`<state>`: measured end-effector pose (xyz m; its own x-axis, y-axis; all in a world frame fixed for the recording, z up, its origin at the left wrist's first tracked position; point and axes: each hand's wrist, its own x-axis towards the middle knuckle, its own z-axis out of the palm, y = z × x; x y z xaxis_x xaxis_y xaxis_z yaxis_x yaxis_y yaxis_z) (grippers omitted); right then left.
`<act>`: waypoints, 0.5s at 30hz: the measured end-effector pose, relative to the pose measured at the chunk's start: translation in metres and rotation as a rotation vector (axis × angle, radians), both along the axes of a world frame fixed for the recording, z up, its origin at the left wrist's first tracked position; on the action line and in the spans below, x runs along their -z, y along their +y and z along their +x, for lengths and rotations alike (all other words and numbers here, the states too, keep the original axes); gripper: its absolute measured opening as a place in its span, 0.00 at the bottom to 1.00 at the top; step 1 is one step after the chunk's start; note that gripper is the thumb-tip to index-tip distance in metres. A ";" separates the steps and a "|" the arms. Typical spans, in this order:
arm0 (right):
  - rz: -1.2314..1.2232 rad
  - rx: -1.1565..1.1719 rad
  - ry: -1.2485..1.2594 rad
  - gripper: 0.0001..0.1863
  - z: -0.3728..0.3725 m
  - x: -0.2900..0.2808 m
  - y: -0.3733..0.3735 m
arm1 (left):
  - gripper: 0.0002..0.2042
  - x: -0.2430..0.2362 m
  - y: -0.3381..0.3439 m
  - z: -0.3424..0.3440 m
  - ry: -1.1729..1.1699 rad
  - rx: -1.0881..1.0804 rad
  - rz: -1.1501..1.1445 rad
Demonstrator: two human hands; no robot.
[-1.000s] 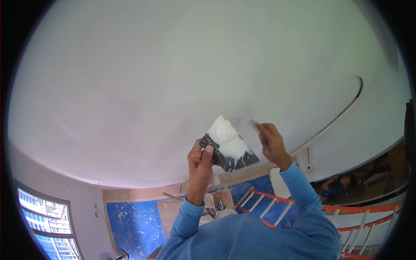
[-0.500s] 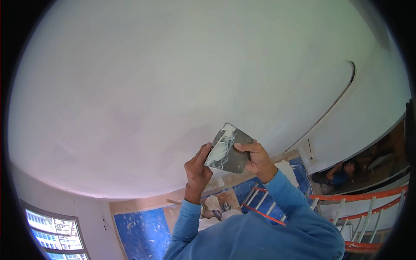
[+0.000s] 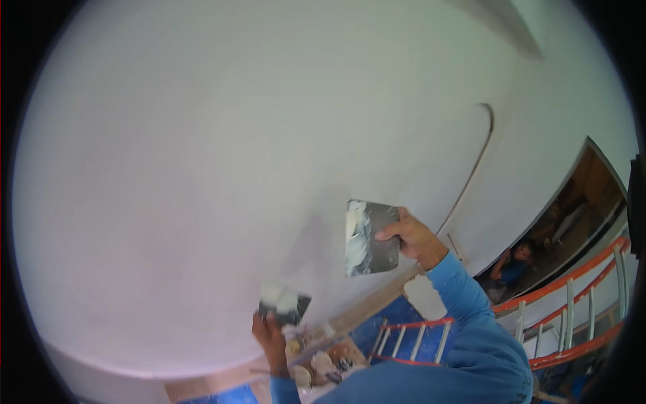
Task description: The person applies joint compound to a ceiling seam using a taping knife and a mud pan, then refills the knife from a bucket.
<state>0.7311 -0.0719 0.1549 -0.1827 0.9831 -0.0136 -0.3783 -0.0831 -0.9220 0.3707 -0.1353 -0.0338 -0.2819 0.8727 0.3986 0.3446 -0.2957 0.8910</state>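
Note:
My right hand is closed on a flat grey scraper blade, with the thumb lying across its face. White putty is smeared along that blade's left side. Lower and to the left, my left hand grips a second, smaller-looking scraper blade, dark, with pale putty over its upper part. The two blades are apart. Both are in front of the large pale wall; whether either touches it, I cannot tell.
Orange-railed ladders stand below, and another ladder is at the right. Blue sheeting covers part of the floor. Several pale tubs sit below my left hand. A person is low in the doorway at right. A groove runs down the wall.
The blades were together in front of me and are now separated. My left hand has moved down and left with its blade. The right-hand blade has turned more upright, and the view has shifted right.

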 end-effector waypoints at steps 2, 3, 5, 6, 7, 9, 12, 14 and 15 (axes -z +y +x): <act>0.088 0.429 -0.223 0.20 0.050 -0.024 0.010 | 0.09 0.023 -0.012 -0.004 -0.376 0.087 -0.108; 0.260 0.346 -0.448 0.14 0.079 -0.052 0.014 | 0.10 0.040 -0.017 -0.008 -0.515 0.148 -0.160; 0.460 0.604 -0.648 0.08 0.091 -0.101 0.024 | 0.13 0.061 -0.033 -0.027 -0.596 0.157 -0.273; 0.698 0.774 -0.701 0.08 0.110 -0.114 0.037 | 0.13 0.059 -0.045 -0.025 -0.642 0.177 -0.292; 0.812 0.967 -0.946 0.08 0.117 -0.140 0.038 | 0.13 0.059 -0.058 -0.024 -0.686 0.186 -0.315; 1.077 1.158 -1.047 0.09 0.131 -0.176 0.058 | 0.13 0.081 -0.069 -0.028 -0.683 0.123 -0.372; 1.294 1.302 -1.213 0.13 0.147 -0.218 0.090 | 0.13 0.106 -0.086 -0.028 -0.731 0.112 -0.417; 1.344 1.451 -1.332 0.14 0.153 -0.241 0.107 | 0.14 0.114 -0.092 -0.034 -0.737 0.146 -0.467; 1.367 1.496 -1.358 0.15 0.155 -0.253 0.113 | 0.14 0.117 -0.093 -0.034 -0.760 0.146 -0.456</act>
